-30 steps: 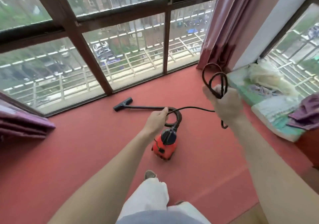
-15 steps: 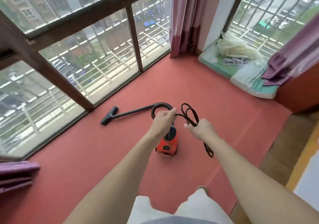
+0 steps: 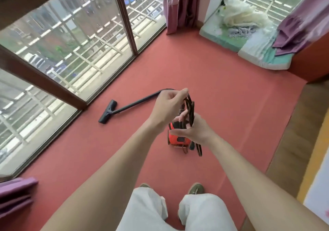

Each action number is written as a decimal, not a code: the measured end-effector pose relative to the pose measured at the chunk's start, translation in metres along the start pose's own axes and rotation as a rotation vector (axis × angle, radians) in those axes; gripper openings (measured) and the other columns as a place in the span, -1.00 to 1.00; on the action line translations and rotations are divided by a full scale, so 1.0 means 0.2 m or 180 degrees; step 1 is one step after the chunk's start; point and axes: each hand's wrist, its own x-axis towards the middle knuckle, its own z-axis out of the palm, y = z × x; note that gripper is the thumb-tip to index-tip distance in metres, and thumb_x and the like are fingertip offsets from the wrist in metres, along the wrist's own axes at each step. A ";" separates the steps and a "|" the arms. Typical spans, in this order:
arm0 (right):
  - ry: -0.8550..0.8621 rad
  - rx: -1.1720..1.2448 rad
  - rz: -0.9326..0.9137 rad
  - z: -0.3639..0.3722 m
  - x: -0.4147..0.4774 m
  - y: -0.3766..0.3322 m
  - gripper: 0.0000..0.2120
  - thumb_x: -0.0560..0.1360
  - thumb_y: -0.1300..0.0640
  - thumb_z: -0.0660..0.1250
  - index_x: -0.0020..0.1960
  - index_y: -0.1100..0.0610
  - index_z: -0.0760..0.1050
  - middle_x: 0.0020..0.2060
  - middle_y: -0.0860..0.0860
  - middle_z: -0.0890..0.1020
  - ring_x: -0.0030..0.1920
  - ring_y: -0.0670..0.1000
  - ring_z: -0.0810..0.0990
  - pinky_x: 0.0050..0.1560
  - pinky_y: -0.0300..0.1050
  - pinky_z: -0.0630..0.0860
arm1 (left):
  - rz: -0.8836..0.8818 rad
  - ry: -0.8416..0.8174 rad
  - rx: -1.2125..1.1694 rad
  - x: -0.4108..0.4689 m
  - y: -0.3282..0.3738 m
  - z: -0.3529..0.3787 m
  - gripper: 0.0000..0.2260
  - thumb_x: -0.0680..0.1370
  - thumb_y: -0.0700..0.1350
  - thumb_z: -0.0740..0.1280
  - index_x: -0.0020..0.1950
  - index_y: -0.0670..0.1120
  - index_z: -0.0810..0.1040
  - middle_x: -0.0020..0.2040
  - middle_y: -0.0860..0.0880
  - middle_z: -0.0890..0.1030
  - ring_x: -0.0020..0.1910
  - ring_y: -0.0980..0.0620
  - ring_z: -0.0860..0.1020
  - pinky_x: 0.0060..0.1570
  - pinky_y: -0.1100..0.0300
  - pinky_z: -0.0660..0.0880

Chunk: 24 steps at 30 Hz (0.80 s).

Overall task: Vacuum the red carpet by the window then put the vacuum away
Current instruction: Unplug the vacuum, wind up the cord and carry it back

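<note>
A small red vacuum (image 3: 176,138) stands on the red carpet (image 3: 222,106), mostly hidden behind my hands. Its black wand (image 3: 137,102) lies on the carpet and ends in a floor nozzle (image 3: 107,114) near the window. A looped black power cord (image 3: 190,111) hangs between my hands. My left hand (image 3: 169,106) pinches the top of the loops with its fingertips. My right hand (image 3: 193,129) grips the bundle lower down, with cord ends dangling below it.
Tall windows (image 3: 76,40) with dark brown frames run along the left. Pink curtains (image 3: 179,6) hang in the far corner. A cushioned mat (image 3: 252,53) with cloths lies at the right, beside a purple curtain (image 3: 300,24). Wooden floor (image 3: 295,138) borders the carpet on the right.
My left hand left the vacuum hose and came up to the cord loops. My right hand drew closer, gathering the cord over the vacuum. The view swung rightward.
</note>
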 end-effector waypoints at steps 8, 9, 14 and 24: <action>0.0713 0.1019 -0.0783 0.24 0.41 0.25 -0.52 0.61 0.11 0.34 -0.47 0.11 0.35 -0.56 0.05 0.38 -0.51 -0.01 0.33 -0.44 -0.13 0.28 | 0.1157 0.0530 0.0109 0.25 -0.42 0.02 -0.68 0.68 -0.02 0.18 -0.24 -0.09 0.43 -0.36 0.02 0.45 -0.37 -0.01 0.43 -0.30 0.03 0.38; 0.0966 0.1266 -0.0763 0.23 0.48 0.28 -0.49 0.63 0.10 0.33 -0.48 0.10 0.31 -0.56 0.00 0.33 -0.52 -0.04 0.28 -0.45 -0.16 0.23 | 0.1387 0.0680 0.0183 0.31 -0.54 0.01 -0.75 0.70 -0.02 0.16 -0.07 -0.12 0.50 -0.21 0.03 0.56 -0.20 -0.01 0.56 -0.13 0.02 0.49; 0.1540 0.2179 -0.0886 0.22 0.84 0.48 -0.46 0.64 -0.02 0.26 -0.48 0.05 0.23 -0.48 0.04 0.34 -0.49 -0.02 0.22 -0.50 -0.16 0.12 | 0.0403 -0.0051 0.0333 0.44 -1.46 0.09 -0.59 0.67 0.19 0.12 0.15 -0.15 0.44 -0.04 0.10 0.57 -0.04 0.24 0.57 0.04 0.28 0.44; 0.2462 0.0910 -0.1336 0.17 1.27 1.19 -0.42 0.63 0.03 0.26 -0.57 0.04 0.31 -0.67 -0.11 0.36 -0.58 -0.07 0.34 -0.45 -0.21 0.29 | -0.0349 0.0928 -0.0633 0.76 -2.39 -0.22 -0.57 0.67 0.06 0.22 -0.35 0.06 0.17 -0.43 0.09 0.13 -0.49 0.10 0.07 -0.44 0.21 -0.01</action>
